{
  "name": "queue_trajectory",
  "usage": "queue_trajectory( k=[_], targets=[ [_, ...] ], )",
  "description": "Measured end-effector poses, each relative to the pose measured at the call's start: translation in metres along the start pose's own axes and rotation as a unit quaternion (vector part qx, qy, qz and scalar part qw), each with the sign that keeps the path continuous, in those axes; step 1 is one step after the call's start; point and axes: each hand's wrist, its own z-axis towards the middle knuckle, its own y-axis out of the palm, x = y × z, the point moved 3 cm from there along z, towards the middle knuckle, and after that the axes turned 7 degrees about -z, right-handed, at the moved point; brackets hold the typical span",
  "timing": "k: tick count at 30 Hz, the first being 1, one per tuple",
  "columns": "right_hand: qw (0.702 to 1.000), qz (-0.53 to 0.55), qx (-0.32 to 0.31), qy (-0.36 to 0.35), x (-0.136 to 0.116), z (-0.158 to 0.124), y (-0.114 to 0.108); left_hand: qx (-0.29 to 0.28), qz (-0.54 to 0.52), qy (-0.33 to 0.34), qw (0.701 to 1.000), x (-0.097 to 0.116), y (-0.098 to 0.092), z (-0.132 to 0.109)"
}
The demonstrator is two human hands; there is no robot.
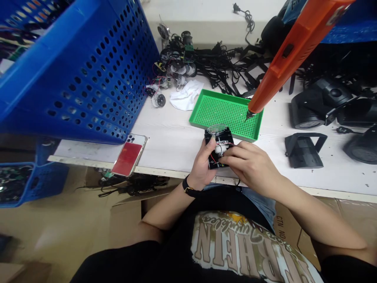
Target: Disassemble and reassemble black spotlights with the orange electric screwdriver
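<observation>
My left hand [203,163] is wrapped round the left side of a black housing [213,158], its thumb on the front. The housing has a clear round lens [217,128] at its top, a white part and thin red and black wires inside. My right hand [250,163] reaches in from the right, fingers pinched together at the wires; what exactly they grip is too small to tell. Just behind the housing lies a green perforated tray [203,114]. An orange electric screwdriver [273,74] hangs over the tray, its tip pointing down.
A large blue perforated crate [97,74] fills the left, with a phone [129,156] beside it near the table edge. Wired parts [179,70], a white cloth [186,95] and black cables [219,65] lie behind. Black lamp housings [306,151] stand at the right.
</observation>
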Motion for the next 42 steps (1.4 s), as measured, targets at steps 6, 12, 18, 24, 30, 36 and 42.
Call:
queue_trajectory(
  k=[6, 12, 18, 24, 30, 36, 42],
  targets=[
    [0.995, -0.057, -0.031, -0.072, 0.001, 0.006, -0.005, -0.001, 0.003, -0.006, 1.0, -0.001, 0.002, -0.001],
    [0.99, -0.094, -0.048, -0.088, -0.001, 0.01, -0.011, -0.005, 0.014, -0.008, 1.0, -0.002, 0.002, -0.002],
    [0.993, -0.081, -0.063, -0.058, -0.004, 0.005, -0.01, -0.004, 0.037, -0.002, 0.999, -0.001, 0.002, -0.004],
    [0.995, -0.075, -0.055, -0.023, -0.006, 0.001, -0.012, -0.013, 0.03, -0.005, 0.999, -0.003, 0.001, -0.005],
    [0.993, -0.051, -0.064, -0.083, -0.007, 0.002, -0.011, 0.003, 0.018, -0.018, 1.0, -0.004, -0.002, -0.004],
    [0.99, -0.058, -0.103, -0.069, -0.004, 0.003, -0.009, -0.003, 0.021, -0.019, 1.0, -0.004, -0.002, -0.003],
    [0.992, -0.048, -0.1, -0.063, -0.006, 0.006, -0.008, 0.002, 0.01, -0.028, 1.0, -0.008, -0.004, -0.003]
  ],
)
